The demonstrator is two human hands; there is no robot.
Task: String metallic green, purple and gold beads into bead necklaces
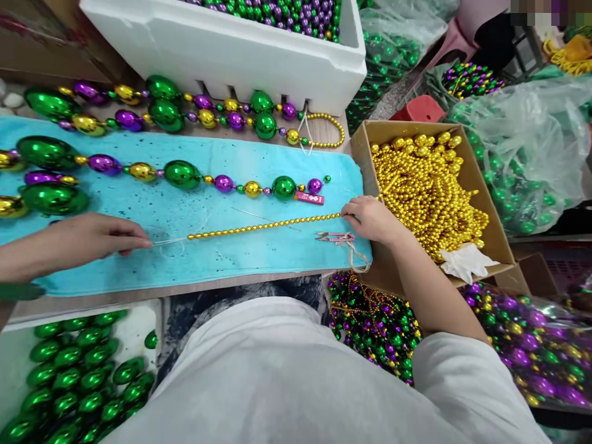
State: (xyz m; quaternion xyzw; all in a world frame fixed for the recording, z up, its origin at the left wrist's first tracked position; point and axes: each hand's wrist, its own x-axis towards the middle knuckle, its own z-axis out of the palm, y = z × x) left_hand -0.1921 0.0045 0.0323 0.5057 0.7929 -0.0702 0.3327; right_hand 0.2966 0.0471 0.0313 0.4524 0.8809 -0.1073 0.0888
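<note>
Stretched across the blue towel (222, 259) is a strand of small gold beads (263, 226). My right hand (372, 219) pinches its right end. On the left, my left hand (102, 237) is closed on the white thread (169, 240) that runs out of the strand's other end. Below my right hand lie pink thread snips (335, 237) with a cord loop. Above the strand rests a necklace of green, purple and gold beads (182, 174), with a small red tag (309, 198) near its right end. A long thin needle (259, 216) lies behind the gold strand.
A cardboard box (497, 228) of gold bead strands stands at the right. A white foam box (231, 55) of small beads stands behind, a finished necklace (235, 120) along its front. Large green beads (69, 376) fill a tray at lower left. Bagged beads (531, 345) lie at right.
</note>
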